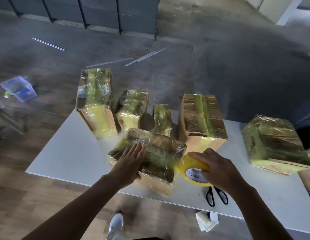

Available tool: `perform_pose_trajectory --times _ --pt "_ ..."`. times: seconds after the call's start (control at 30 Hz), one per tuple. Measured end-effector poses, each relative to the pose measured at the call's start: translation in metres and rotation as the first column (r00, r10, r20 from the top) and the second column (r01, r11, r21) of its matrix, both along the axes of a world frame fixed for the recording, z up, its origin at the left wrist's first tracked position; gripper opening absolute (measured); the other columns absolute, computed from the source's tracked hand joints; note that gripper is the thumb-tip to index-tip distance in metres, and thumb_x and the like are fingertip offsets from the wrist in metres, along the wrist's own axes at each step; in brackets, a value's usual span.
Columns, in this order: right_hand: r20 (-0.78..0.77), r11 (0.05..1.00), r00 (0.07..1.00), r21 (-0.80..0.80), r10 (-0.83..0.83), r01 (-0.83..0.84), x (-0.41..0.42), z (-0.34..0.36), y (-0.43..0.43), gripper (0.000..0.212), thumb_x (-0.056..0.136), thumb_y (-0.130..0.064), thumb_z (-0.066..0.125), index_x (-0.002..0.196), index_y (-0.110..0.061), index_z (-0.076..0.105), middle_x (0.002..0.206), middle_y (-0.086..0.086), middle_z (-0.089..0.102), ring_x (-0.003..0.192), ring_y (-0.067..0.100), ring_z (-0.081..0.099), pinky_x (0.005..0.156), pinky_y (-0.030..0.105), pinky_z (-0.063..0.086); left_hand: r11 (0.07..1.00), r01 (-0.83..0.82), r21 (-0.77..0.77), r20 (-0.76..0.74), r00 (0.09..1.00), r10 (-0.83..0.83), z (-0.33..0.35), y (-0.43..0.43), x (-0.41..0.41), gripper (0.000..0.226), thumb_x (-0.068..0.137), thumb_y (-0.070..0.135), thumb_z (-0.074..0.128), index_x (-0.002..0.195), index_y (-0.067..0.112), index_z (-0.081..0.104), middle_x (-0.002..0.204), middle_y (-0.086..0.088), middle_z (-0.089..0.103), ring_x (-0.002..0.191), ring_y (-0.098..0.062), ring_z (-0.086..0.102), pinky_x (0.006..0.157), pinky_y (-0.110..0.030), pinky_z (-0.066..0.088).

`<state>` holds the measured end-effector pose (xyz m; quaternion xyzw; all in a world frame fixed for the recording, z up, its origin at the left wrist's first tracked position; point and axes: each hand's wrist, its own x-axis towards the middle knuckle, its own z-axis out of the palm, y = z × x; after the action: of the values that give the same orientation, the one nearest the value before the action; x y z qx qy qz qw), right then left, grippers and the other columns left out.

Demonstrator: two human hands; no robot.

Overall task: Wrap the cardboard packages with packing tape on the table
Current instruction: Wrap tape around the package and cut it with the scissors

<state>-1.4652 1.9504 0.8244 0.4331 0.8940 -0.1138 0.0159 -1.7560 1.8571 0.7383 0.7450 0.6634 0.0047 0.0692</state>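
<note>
A cardboard package (159,153) wrapped in shiny yellowish tape lies near the front edge of the white table (73,153). My left hand (130,161) presses flat on its top with straight fingers. Just right of the package, my right hand (218,170) grips a yellow roll of packing tape (194,168) standing on edge, its white core label facing me. Tape seems to run from the roll to the package's right side.
Several other taped boxes stand behind: a tall one (97,103), two smaller ones (131,110) (162,118), a large one (201,120), and one at the right (273,144). Black scissors (216,195) lie under my right wrist. A plastic bin (19,88) sits on the floor.
</note>
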Motion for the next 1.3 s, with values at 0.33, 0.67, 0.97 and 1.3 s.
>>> perform_pose_trajectory --times 0.33,0.67,0.97,1.3 --pt "0.069 0.999 0.997 0.024 0.021 -0.023 -0.001 -0.027 -0.001 0.063 0.087 -0.02 0.056 0.141 -0.045 0.036 0.114 -0.001 0.047 0.091 0.021 0.06 0.068 0.019 0.035 0.995 0.025 -0.093 -0.213 0.976 -0.045 0.004 0.002 0.005 0.117 0.03 0.05 0.094 0.129 0.0 0.057 0.135 -0.03 0.05 0.122 -0.044 0.052 0.093 -0.054 0.049" --pt "-0.023 0.998 0.999 0.035 0.048 -0.047 0.002 -0.036 -0.004 0.063 0.078 -0.011 0.063 0.133 -0.038 0.051 0.101 0.004 0.054 0.078 0.026 0.062 0.063 0.025 0.042 0.99 0.01 -0.14 -0.365 0.929 -0.061 0.019 0.013 0.077 0.056 0.105 0.019 0.025 0.15 -0.003 0.001 0.148 -0.043 0.001 0.139 -0.056 0.009 0.112 -0.057 0.019" --pt "-0.107 0.999 0.994 -0.042 0.017 -0.021 0.007 -0.046 0.0 0.062 0.083 -0.013 0.055 0.139 -0.038 0.044 0.105 -0.002 0.044 0.086 0.014 0.047 0.068 0.02 0.036 0.986 0.054 -0.157 -0.305 0.947 -0.101 0.021 0.012 0.091 0.067 0.1 0.015 0.037 0.153 0.013 -0.003 0.148 -0.038 0.02 0.128 -0.043 0.036 0.098 -0.049 0.04" --pt "-0.531 0.932 0.776 -0.298 -0.34 0.205 0.032 -0.088 -0.02 0.07 0.08 -0.011 0.068 0.118 -0.062 0.037 0.119 -0.014 0.049 0.107 0.002 0.048 0.09 0.021 0.039 0.955 0.049 -0.292 -0.244 0.962 -0.124 0.041 0.02 0.107 0.082 0.099 0.013 0.044 0.15 0.037 -0.016 0.146 -0.046 0.001 0.133 -0.049 0.03 0.1 -0.055 0.039"
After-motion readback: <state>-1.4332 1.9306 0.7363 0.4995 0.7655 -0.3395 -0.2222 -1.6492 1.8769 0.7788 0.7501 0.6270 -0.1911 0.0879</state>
